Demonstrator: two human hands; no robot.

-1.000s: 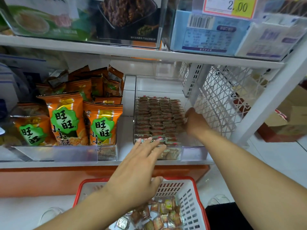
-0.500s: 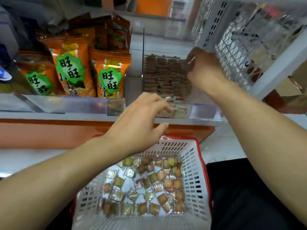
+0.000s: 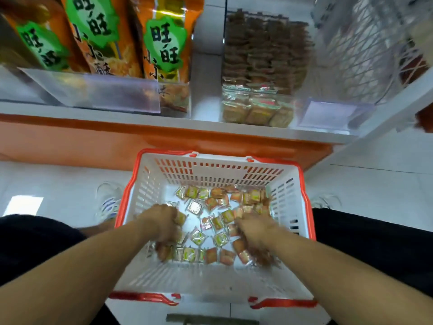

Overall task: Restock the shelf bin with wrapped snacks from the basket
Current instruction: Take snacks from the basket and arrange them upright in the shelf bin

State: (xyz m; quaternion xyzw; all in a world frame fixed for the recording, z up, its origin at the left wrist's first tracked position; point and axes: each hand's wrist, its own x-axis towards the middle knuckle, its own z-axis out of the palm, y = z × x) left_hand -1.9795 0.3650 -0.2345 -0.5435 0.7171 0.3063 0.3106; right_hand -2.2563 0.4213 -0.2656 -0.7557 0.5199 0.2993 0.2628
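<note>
Lower centre of frame: left hand (image 3: 161, 227) and right hand (image 3: 254, 231) down in the basket (image 3: 218, 171), fingers curled into loose wrapped snacks (image 3: 218, 221); grip blurred, cannot tell. Shelf bin (image 3: 257, 109) upper centre-right, stacked full.

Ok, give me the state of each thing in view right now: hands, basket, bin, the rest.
Left hand: in the basket, fingers curled among snacks.
Right hand: in the basket, blurred, grip unclear.
Basket: on the floor, partly filled.
Wrapped snacks: loose, scattered.
Shelf bin: rows stacked, untouched.
Orange bags: upright beside the bin.
</note>
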